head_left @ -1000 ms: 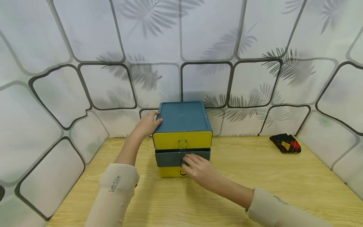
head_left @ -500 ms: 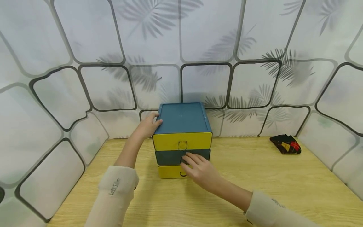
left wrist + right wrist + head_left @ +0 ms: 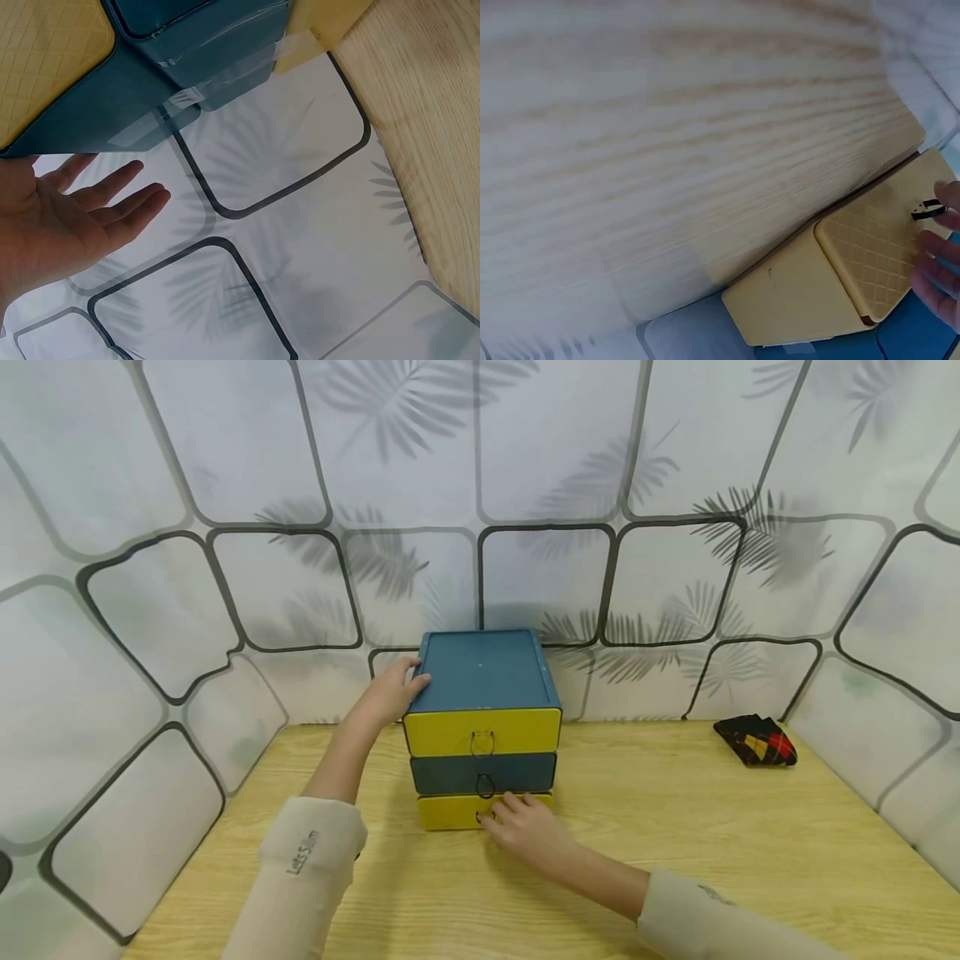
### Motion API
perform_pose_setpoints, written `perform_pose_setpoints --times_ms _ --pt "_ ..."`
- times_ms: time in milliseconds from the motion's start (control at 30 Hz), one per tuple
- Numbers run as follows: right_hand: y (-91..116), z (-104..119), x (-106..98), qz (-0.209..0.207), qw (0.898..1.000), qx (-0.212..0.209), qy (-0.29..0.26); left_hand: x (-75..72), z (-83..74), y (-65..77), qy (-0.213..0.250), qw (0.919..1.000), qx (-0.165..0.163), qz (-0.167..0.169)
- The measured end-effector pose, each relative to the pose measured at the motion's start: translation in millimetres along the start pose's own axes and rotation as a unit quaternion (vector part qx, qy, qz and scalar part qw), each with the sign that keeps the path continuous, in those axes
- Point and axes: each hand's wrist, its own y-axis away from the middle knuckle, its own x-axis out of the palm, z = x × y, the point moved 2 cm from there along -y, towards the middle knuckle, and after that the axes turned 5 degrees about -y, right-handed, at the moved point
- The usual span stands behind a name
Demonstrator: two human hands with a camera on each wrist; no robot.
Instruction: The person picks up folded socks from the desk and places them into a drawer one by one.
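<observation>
A small three-drawer box with a blue top [image 3: 480, 670] stands on the table, its drawers level with the front. Its top drawer [image 3: 442, 735] is yellow, the middle drawer [image 3: 442, 774] blue, the bottom drawer [image 3: 446, 814] yellow; each has a black ring pull. My left hand [image 3: 390, 692] rests at the box's upper left edge, thumb on the top. Extended fingers [image 3: 120, 184] show beside the wall of the box in the left wrist view. My right hand [image 3: 531, 831] is at the bottom drawer, thumb and a finger pinching its ring pull [image 3: 928, 209].
A folded black cloth [image 3: 756, 741] with red and yellow patches lies at the table's back right. Behind the light wooden table [image 3: 637, 810] and along its sides runs a pale wall covering [image 3: 547, 577] with leaf prints.
The middle drawer, slightly out a second ago, now sits flush. My right hand has moved down from it to the bottom drawer's ring pull. My left hand has stayed at the box.
</observation>
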Motion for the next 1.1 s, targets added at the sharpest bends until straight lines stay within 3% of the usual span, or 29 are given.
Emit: perform_pose_setpoints --times_ms 200,700,1100 --pt "-3 -2 2 0.015 1.000 -0.012 -0.007 0.0 -1.1 0.4 0.001 1.0000 -0.002 0.006" --pt "4 15 -14 -0.048 0.996 -0.071 -0.015 -1.9 -0.5 0.6 0.008 0.9999 -0.001 0.013" --pt "11 39 -33 -0.070 0.993 -0.075 -0.050 -1.5 -0.7 1.7 0.020 0.9996 0.000 0.021"
